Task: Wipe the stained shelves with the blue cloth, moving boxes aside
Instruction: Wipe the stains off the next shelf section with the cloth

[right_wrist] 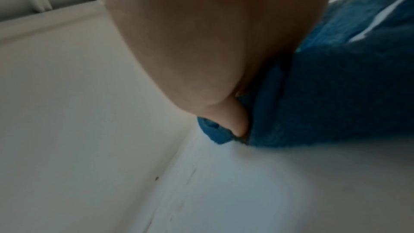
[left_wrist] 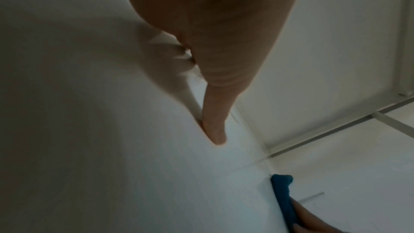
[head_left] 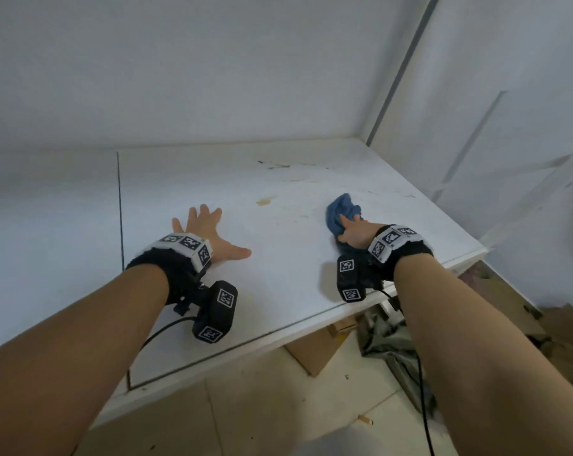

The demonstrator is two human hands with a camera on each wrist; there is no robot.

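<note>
While fingers splay on one left hand [head_left: 209, 235]: one right hand [head_left: 357, 235] gripping one blue cloth [head_left: 342, 210].

No readable text or labels.

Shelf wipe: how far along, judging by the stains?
Done: no boxes sit on this shelf, and its near part looks clean. In hand: the right hand presses the bunched blue cloth onto the shelf; the left hand lies flat, fingers spread. Left: the yellowish stain and the dark smears toward the back wall are unwiped.
</note>
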